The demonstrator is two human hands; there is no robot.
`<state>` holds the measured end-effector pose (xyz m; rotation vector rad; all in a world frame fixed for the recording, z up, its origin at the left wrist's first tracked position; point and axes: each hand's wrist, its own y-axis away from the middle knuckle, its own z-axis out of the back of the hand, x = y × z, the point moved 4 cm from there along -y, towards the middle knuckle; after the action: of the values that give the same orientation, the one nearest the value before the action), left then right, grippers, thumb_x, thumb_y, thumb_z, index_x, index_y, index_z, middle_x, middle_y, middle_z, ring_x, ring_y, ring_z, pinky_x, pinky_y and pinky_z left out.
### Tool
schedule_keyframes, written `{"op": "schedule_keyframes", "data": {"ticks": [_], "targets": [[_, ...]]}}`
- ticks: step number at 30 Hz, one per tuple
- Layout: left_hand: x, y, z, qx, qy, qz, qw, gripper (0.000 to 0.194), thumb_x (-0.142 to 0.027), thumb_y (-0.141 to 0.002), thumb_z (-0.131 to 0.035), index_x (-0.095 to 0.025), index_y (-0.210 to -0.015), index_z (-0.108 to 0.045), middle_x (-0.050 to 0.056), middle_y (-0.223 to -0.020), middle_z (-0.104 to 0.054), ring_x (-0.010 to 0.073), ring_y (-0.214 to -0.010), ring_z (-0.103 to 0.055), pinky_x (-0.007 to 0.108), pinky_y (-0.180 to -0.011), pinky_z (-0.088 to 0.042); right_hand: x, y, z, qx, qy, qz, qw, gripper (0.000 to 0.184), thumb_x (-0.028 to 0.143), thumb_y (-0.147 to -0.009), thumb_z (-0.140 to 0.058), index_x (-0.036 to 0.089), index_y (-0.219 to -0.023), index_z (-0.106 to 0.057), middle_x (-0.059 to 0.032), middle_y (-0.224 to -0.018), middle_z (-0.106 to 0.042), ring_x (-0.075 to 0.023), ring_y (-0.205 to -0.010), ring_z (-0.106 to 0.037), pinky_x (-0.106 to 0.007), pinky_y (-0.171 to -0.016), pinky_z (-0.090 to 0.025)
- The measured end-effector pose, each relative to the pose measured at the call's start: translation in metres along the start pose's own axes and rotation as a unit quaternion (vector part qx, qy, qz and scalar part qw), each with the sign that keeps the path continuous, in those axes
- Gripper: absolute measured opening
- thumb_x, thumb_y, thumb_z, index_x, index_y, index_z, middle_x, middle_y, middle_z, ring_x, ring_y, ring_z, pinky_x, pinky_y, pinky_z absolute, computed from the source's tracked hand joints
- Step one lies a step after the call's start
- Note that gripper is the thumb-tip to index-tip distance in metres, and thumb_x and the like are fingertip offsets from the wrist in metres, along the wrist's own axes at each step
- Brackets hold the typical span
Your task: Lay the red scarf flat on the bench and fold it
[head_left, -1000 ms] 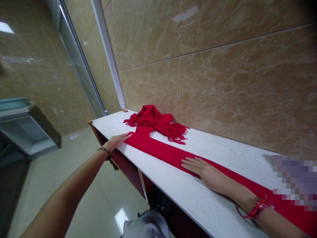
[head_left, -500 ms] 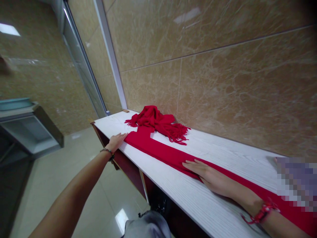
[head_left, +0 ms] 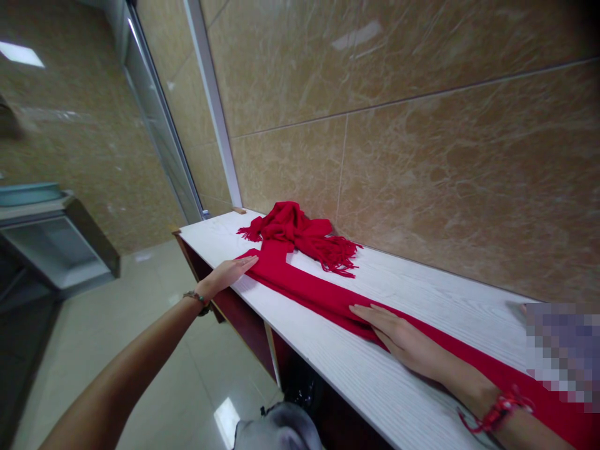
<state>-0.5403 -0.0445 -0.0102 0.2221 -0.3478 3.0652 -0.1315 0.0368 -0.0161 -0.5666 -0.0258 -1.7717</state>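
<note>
A long red scarf (head_left: 319, 294) lies in a narrow folded strip along the white tabletop (head_left: 300, 340). Its far part is a bunched heap (head_left: 290, 225) with fringed ends, close to the wall. My left hand (head_left: 230, 273) rests flat on the strip's far left end, fingers stretched over the cloth. Farther right, my right hand (head_left: 398, 337) presses on the strip with straight fingers, palm down. Below the right fingers the near edge of the cloth bulges slightly. The right end of the strip runs out of view behind my right forearm.
A tan marbled wall (head_left: 422, 187) stands along the table's back. A blurred-out object (head_left: 567, 350) sits at the table's right end. To the left, a blue basin (head_left: 30, 194) rests on a cabinet (head_left: 91, 250). A small brown block (head_left: 239, 210) lies at the far corner.
My left hand has slid a little to the right, farther onto the end of the scarf. My right hand stays nearly in place; the view has shifted slightly.
</note>
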Motion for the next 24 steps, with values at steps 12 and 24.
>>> {"op": "schedule_keyframes", "data": {"ticks": [12, 24], "targets": [[0.012, -0.001, -0.019, 0.055, 0.014, 0.031, 0.998, 0.049, -0.005, -0.081, -0.030, -0.008, -0.127, -0.043, 0.012, -0.136, -0.042, 0.0165, -0.127, -0.035, 0.028, -0.104, -0.028, 0.000, 0.002, -0.009, 0.051, 0.065, 0.037, 0.996, 0.046, 0.015, -0.089, -0.034, 0.021, -0.134, -0.038, -0.0062, -0.135, -0.043, -0.0167, -0.126, -0.037, -0.043, -0.107, -0.027], [-0.151, -0.043, 0.015, 0.000, 0.055, -0.028, 0.998, 0.045, -0.039, -0.094, -0.026, -0.027, -0.137, -0.030, 0.005, -0.149, -0.012, 0.0267, -0.135, -0.010, 0.047, -0.107, -0.014, 0.011, 0.004, -0.003, 0.070, 0.088, 0.007, 0.994, 0.051, 0.040, -0.092, -0.031, 0.021, -0.139, -0.028, -0.0073, -0.142, -0.033, -0.0204, -0.132, -0.023, -0.048, -0.109, -0.014]]}}
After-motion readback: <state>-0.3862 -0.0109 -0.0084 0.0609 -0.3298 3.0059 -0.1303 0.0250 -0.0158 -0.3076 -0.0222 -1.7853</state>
